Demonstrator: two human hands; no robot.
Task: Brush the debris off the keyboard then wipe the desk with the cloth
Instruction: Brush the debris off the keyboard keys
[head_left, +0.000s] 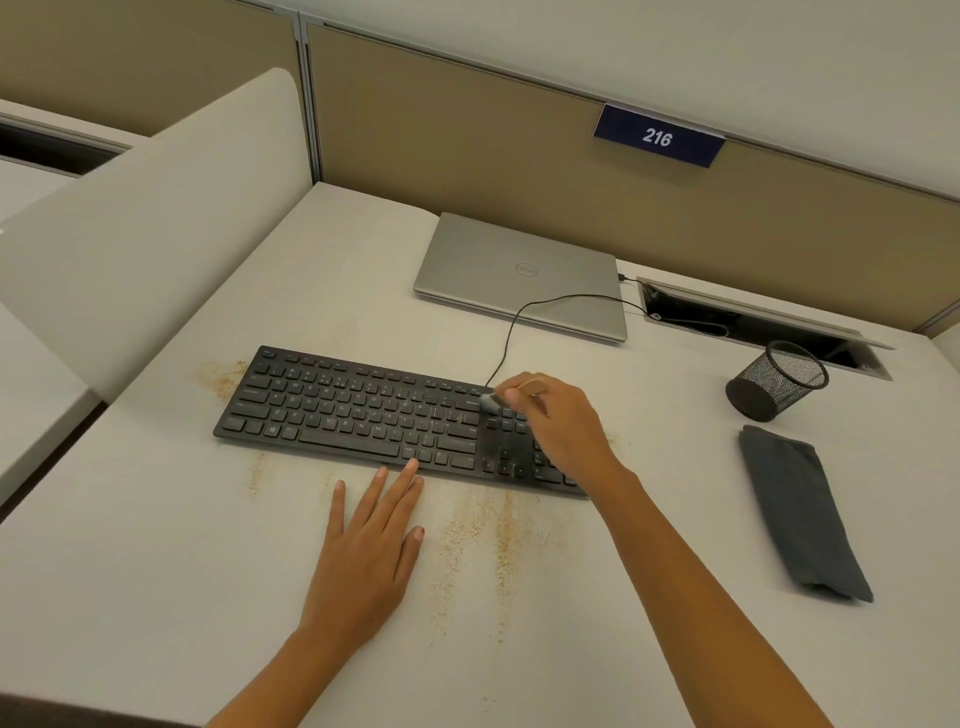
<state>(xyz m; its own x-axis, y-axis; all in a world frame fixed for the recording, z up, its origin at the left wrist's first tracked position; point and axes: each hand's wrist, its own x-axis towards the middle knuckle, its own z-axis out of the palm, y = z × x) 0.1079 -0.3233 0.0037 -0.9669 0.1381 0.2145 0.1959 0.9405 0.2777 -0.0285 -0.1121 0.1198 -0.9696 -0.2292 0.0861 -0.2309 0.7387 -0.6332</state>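
Two hands are sharing the work, and the right hand (550, 415) is doing the brushing. Its grip is curling closed round a small brush (498, 400), with the wooden handle showing between thumb and fingers. The blurred bristles are touching the keyboard (353, 410) near its far edge, where the main keys meet the number pad. The keyboard's long axis is running left to right across the counter (208, 571), so most of its length is lying to the left of the brush. A few pale specks are showing on the keys just left of the bristles.

The left hand (374, 535) is lying flat with its grip wide and holding nothing, its longest fingertip seemingly touching the keyboard's near edge. Debris (498, 530) is streaking the counter just beside that hand. The cloth (800, 509) is lying folded well apart on the right, nearer the right hand.
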